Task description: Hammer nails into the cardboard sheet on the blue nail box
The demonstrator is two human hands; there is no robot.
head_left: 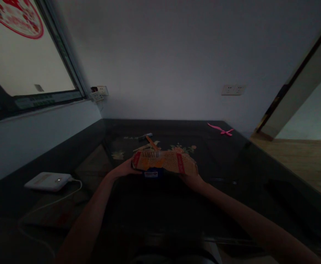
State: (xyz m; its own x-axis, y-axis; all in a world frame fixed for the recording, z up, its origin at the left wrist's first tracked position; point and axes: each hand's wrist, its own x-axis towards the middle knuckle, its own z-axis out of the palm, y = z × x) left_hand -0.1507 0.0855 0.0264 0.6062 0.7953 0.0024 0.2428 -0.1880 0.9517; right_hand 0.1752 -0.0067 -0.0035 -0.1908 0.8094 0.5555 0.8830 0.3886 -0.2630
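Between my two hands is a tan package (168,162) with red bands and dark print, held above the dark table. Its kind is not clear in this dim light. My left hand (124,168) grips its left end, and my right hand (192,181) grips its lower right end; most fingers are hidden behind or under it. A dark blue piece with a white label (151,174) shows below the package's near edge. Just beyond it lies an orange-brown strip (152,143), close to a small tool with a pale end (146,136).
The dark glossy table (155,212) has printed flowers and meets the wall. A white power bank (49,181) with a cable lies at left. A pink ribbon (222,129) lies far right, and a thin clear stick (223,180) lies nearer. Wall sockets (232,90) sit behind.
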